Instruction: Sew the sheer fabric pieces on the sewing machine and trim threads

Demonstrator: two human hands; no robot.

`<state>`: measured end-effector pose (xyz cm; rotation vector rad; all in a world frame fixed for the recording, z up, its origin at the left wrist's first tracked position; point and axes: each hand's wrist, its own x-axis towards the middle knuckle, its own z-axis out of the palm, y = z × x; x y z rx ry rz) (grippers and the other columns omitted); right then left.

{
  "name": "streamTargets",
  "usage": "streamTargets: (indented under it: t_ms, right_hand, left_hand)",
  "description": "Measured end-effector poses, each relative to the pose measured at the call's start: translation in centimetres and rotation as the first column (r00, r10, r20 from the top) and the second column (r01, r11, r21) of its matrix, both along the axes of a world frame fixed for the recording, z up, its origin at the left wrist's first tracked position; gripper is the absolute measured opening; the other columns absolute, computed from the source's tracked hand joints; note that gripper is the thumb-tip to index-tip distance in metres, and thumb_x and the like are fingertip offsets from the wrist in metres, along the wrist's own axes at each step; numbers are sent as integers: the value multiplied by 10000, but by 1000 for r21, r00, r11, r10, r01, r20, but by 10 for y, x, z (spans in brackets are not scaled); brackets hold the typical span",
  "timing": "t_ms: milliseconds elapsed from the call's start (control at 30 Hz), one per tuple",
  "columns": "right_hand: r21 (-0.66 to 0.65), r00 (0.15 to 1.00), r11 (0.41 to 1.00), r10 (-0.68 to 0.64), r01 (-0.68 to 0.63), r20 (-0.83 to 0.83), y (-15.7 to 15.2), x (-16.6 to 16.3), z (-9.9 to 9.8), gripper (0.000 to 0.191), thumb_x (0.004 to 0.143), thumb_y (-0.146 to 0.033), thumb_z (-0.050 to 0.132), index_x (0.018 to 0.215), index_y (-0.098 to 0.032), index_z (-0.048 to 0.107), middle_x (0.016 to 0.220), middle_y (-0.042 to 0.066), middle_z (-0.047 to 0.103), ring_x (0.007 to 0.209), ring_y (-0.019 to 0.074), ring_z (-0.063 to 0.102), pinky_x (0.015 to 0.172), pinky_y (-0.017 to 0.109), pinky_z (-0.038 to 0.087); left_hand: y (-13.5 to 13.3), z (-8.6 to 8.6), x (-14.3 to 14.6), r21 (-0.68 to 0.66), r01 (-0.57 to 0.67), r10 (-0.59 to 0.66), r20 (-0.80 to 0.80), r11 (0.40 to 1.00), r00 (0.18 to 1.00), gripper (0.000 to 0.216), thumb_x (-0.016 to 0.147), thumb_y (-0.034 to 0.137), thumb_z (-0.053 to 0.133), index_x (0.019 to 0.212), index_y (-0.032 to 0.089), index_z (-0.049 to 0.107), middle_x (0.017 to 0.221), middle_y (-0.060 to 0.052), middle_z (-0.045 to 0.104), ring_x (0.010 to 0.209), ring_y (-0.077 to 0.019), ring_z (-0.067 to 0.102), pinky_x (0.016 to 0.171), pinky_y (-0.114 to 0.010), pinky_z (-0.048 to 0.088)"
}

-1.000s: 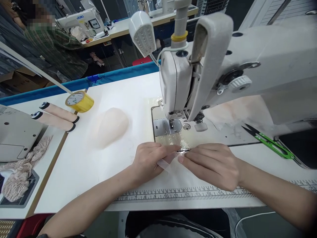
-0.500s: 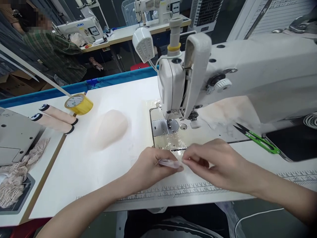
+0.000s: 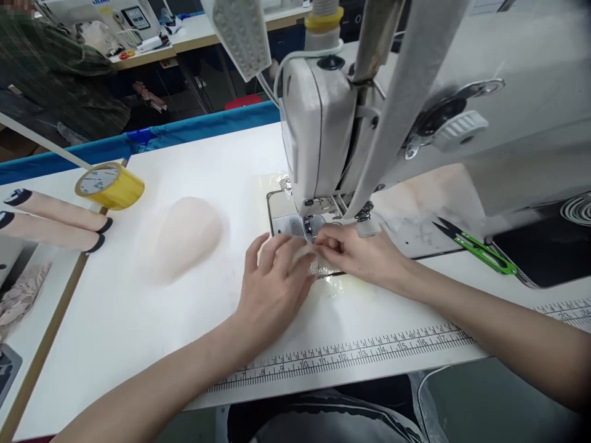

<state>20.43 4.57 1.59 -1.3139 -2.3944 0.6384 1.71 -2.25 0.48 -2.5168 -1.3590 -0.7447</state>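
My left hand (image 3: 272, 286) lies on the white table in front of the sewing machine (image 3: 369, 123), its fingers spread and pressing on a small translucent strip (image 3: 302, 253) that they mostly cover. My right hand (image 3: 357, 252) is beside it, fingers pinched on the same strip just below the presser foot (image 3: 308, 225). The strip's end reaches the metal needle plate (image 3: 287, 225). Both hands touch each other at the fingertips.
A pale skin-coloured pad (image 3: 187, 237) lies left of the hands. A yellow tape roll (image 3: 109, 184) and two pink tubes (image 3: 50, 218) sit farther left. Green thread snips (image 3: 480, 246) rest at right. A printed ruler (image 3: 351, 354) runs along the table's front edge. A person sits beyond.
Both hands have carried the strip forward from near the ruler up to the presser foot. The left hand went from pinching to lying spread on the table.
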Motion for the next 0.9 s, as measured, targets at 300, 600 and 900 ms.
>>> streamTargets:
  t_ms: [300,600,900]
  right_hand:
    - [394,994,916,40,-77,101,-5,10,-10,224,962,-270,493,980,-229,712,654,-26,673,546,127,540,532,283,257]
    - [690,956,686,30,-231,290,-17,13,-16,233,905,-174,573,1088,-138,714,718,-3,713,643,144,610,509,323,229]
    - [686,950,690,10,-233,312,-14,12,-18,237,930,-194,552,1105,-150,706,794,19,732,707,146,616,518,335,230]
  left_hand:
    - [-6,4,1,-41,17,-24,-190,999,981,304,988,237,482,1252,151,608,1275,-45,671,1185,-234,571,1000,-441,332]
    - [2,2,-2,-45,-18,9,-184,999,983,336,976,327,513,1255,171,620,1279,-93,664,1253,-270,546,983,-438,349]
    - [5,-1,2,-21,-32,27,-200,999,980,403,974,418,500,1229,136,632,1263,-152,662,1262,-298,549,953,-447,367]
